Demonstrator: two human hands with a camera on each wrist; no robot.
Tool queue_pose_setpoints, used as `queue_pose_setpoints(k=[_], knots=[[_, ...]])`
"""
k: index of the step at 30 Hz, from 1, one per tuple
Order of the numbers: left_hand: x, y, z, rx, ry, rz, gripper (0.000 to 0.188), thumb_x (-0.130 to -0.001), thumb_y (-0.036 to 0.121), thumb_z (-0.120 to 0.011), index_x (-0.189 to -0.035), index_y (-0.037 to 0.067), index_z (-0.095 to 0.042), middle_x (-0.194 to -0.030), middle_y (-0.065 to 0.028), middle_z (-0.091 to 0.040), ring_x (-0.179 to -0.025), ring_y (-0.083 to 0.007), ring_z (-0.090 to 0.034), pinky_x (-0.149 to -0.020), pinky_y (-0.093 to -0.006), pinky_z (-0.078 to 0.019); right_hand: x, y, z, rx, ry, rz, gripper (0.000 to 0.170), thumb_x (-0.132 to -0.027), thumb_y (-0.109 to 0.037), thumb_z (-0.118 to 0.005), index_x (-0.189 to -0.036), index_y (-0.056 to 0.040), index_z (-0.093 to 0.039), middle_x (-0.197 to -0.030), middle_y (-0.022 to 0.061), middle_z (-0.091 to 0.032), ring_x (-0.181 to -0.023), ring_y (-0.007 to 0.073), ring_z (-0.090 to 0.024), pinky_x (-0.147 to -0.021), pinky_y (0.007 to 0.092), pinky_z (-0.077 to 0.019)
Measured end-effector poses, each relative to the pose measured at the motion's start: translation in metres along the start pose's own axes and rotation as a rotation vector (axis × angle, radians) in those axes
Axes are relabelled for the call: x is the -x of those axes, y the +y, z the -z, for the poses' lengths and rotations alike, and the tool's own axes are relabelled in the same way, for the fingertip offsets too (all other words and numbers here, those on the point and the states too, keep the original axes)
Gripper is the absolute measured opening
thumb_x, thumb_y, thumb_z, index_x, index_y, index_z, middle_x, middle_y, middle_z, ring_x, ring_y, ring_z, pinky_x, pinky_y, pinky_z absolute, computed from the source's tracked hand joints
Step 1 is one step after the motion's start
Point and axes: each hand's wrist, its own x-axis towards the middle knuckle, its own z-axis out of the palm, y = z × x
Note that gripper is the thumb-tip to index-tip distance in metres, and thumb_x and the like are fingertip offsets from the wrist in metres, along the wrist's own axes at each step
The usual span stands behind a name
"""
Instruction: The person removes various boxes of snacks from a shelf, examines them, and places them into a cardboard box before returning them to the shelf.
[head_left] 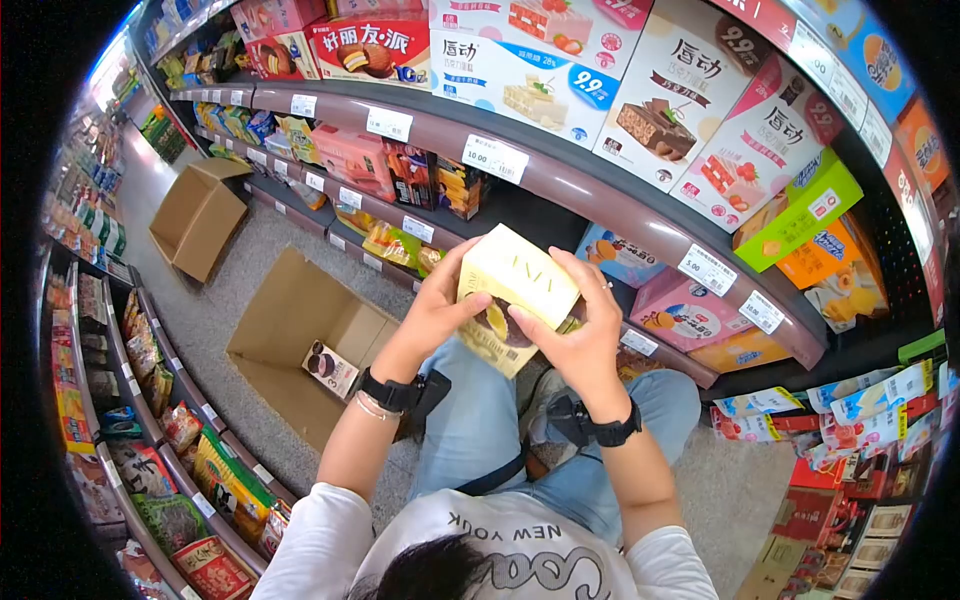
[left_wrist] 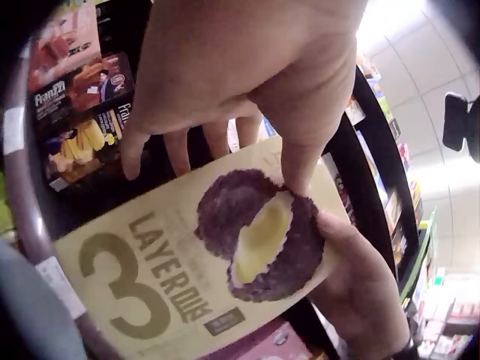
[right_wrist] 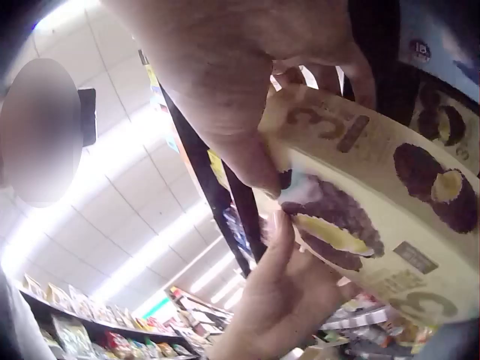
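Both hands hold a pale yellow box (head_left: pixel 520 275) in front of the shelf, above the person's knees. The left hand (head_left: pixel 442 305) grips one side, its thumb on the printed face; the right hand (head_left: pixel 590 335) grips the other side, thumb also on that face. In the left wrist view the box (left_wrist: pixel 180 262) shows a dark round cake with a yellow filling, and the left hand (left_wrist: pixel 247 67) spreads over its edge. In the right wrist view the two thumbs nearly meet on the box (right_wrist: pixel 360 202), the right hand (right_wrist: pixel 232 82) above and the left hand (right_wrist: pixel 285 300) below.
An open cardboard carton (head_left: pixel 290 350) stands on the floor at the left, with a small box (head_left: pixel 330 368) inside. Another carton (head_left: pixel 195 215) is farther back. Stocked shelves (head_left: pixel 560 185) curve in front, with a dark gap behind the hands. A lower shelf (head_left: pixel 150 420) lines the left.
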Motion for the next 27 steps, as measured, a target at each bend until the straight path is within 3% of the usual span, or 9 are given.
queue_pose_setpoints(k=[5, 6, 11, 16, 19, 20, 24, 27], knots=[[0.016, -0.01, 0.009, 0.218, 0.101, -0.003, 0.06, -0.093, 0.026, -0.064, -0.141, 0.002, -0.036, -0.135, -0.0076, -0.052, -0.124, -0.0178, -0.049, -0.105, -0.0337, -0.0388, 0.027, -0.004, -0.003, -0.56, -0.077, -0.184, 0.067, -0.081, -0.011, -0.074, -0.139, -0.0009, -0.042, -0.125, 0.0131, -0.057, -0.114, 0.0201, -0.057, -0.096, 0.0359, -0.0469], [0.016, -0.01, 0.012, 0.316, 0.125, 0.006, 0.059, -0.094, 0.027, -0.063, -0.141, 0.003, -0.037, -0.135, -0.0074, -0.052, -0.124, -0.018, -0.05, -0.105, -0.0343, -0.0395, 0.032, -0.003, 0.001, -0.57, -0.197, -0.229, 0.061, -0.086, -0.009, -0.069, -0.14, -0.0001, -0.042, -0.128, 0.0118, -0.056, -0.116, 0.0182, -0.056, -0.096, 0.0349, -0.0475], [0.016, 0.004, 0.017, 0.499, 0.151, 0.03, 0.054, -0.098, 0.031, -0.056, -0.142, 0.007, -0.036, -0.135, -0.0069, -0.052, -0.122, -0.0182, -0.052, -0.103, -0.0363, -0.0424, 0.059, 0.014, -0.005, -0.474, -0.262, -0.29, 0.055, -0.086, -0.013, -0.07, -0.135, 0.0012, -0.049, -0.129, 0.0145, -0.058, -0.114, 0.0199, -0.059, -0.092, 0.0346, -0.05], [0.017, 0.017, 0.009, 0.396, 0.2, -0.028, 0.054, -0.098, 0.03, -0.056, -0.142, 0.008, -0.035, -0.136, -0.0061, -0.052, -0.122, -0.0191, -0.052, -0.103, -0.0375, -0.0427, 0.058, 0.006, -0.004, -0.428, -0.204, -0.316, 0.064, -0.083, -0.017, -0.075, -0.137, 0.0006, -0.045, -0.131, 0.017, -0.055, -0.116, 0.0251, -0.057, -0.094, 0.0374, -0.048], [0.02, 0.023, 0.003, 0.318, 0.266, -0.036, 0.056, -0.094, 0.02, -0.063, -0.141, 0.005, -0.036, -0.134, -0.0072, -0.052, -0.121, -0.0183, -0.052, -0.102, -0.0361, -0.0433, 0.051, -0.009, -0.001, 0.077, -0.174, 0.039, 0.076, -0.076, -0.02, -0.079, -0.14, -0.0009, -0.042, -0.135, 0.0197, -0.048, -0.121, 0.0324, -0.052, -0.099, 0.0406, -0.0438], [0.022, 0.029, -0.003, 0.278, 0.291, -0.04, 0.057, -0.092, 0.016, -0.065, -0.139, 0.004, -0.037, -0.132, -0.0077, -0.053, -0.12, -0.0174, -0.052, -0.102, -0.035, -0.0428, 0.053, -0.007, -0.005, 0.064, -0.192, 0.017, 0.092, -0.068, -0.025, -0.084, -0.142, -0.0001, -0.036, -0.14, 0.0229, -0.04, -0.127, 0.0395, -0.043, -0.105, 0.0449, -0.0374], [0.03, 0.045, -0.024, 0.138, 0.339, 0.011, 0.061, -0.083, 0.006, -0.074, -0.134, 0.0, -0.041, -0.127, -0.0108, -0.056, -0.115, -0.017, -0.055, -0.098, -0.0331, -0.0459, 0.05, -0.008, -0.013, 0.253, -0.095, -0.004, 0.116, -0.06, -0.034, -0.089, -0.146, 0.0044, -0.021, -0.143, 0.0276, -0.03, -0.131, 0.0441, -0.033, -0.108, 0.0508, -0.0292], [0.031, 0.054, -0.034, 0.001, 0.299, -0.013, 0.061, -0.077, 0.001, -0.077, -0.129, -0.001, -0.044, -0.124, -0.0131, -0.057, -0.111, -0.0183, -0.058, -0.094, -0.0337, -0.0494, 0.049, -0.014, -0.015, 0.321, -0.022, -0.127, 0.119, -0.059, -0.034, -0.089, -0.147, 0.0035, -0.018, -0.144, 0.0275, -0.028, -0.13, 0.0447, -0.032, -0.107, 0.0522, -0.028]])
